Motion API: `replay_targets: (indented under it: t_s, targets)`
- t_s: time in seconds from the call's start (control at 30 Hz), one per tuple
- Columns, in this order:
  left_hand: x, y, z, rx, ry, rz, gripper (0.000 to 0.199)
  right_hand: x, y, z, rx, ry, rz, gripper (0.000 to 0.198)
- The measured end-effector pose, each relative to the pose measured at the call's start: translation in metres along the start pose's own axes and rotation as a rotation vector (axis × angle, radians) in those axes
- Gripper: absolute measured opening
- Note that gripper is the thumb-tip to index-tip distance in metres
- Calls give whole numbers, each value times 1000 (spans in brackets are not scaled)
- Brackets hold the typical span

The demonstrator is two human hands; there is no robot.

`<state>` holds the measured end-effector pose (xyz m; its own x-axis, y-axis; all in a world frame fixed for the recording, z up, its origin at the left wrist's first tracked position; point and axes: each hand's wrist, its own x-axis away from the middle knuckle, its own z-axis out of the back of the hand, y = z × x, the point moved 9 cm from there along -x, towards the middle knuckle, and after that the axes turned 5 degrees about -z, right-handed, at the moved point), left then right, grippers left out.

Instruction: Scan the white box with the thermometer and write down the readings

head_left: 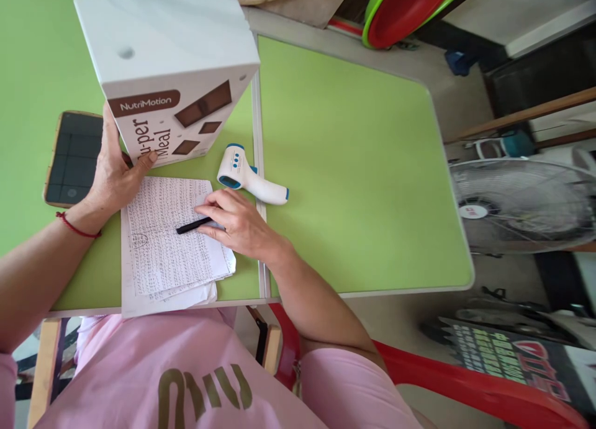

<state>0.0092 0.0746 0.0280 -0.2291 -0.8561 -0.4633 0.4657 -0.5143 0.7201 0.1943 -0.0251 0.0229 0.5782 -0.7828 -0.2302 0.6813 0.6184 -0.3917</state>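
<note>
A white box (168,41) with brown print stands on the table. My left hand (114,174) grips its lower near corner, the thumb on the printed face and the fingers along the side. Below the box lies a stack of handwritten paper sheets (170,249). My right hand (237,224) rests over the stack's right edge, a black pen (189,226) between its thumb and fingers. The pen points left, lying low over the writing. Just beyond my right hand is a white and blue infrared thermometer (261,188), which I am not holding.
A dark-screened phone (74,159) in a tan-edged case lies left of my left hand. The green folding table (363,168) has a metal seam down its middle. At the right stands a fan (526,208). A red chair (437,373) is at the lower right.
</note>
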Motion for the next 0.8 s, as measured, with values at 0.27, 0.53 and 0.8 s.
replay_targets:
  t_s: [0.27,0.53,0.8]
  targets:
    - [0,6,2,-106,27,-60,76,0,0,3,11,21,6,17]
    - [-1,13,1,-80,24,-85,69,4,27,29,-481,280,-211,13]
    - [-1,10,1,-141,20,-88,75,11,55,31,-777,483,-446,26]
